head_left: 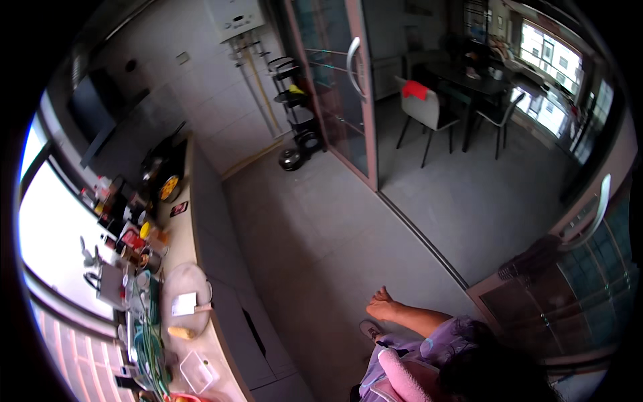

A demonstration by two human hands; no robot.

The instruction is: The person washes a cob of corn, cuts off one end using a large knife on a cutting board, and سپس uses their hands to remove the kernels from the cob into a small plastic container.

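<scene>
My right hand [381, 306] hangs over the grey floor, above a shoe [370, 329] at the lower middle. Its fingers look loosely bent and a little apart, with nothing visible in them. The forearm is bare below a lilac sleeve [439, 335]. I cannot see my left hand; a fuzzy pink piece of clothing [402, 376] and dark hair [495, 365] fill the lower edge. Away to the left, a cleaver [185, 304] lies on a round cutting board [179, 276], with a pale yellow piece of food [181, 332] at the board's near edge.
The counter [175, 231] along the left carries jars [153, 233], a phone-like dark rectangle [179, 209], a pan of yellow food [170, 189], green stalks [150, 348] and a clear tray [198, 372]. Glass sliding doors [341, 100] open onto a table with chairs [425, 107]. A rack [293, 100] stands behind.
</scene>
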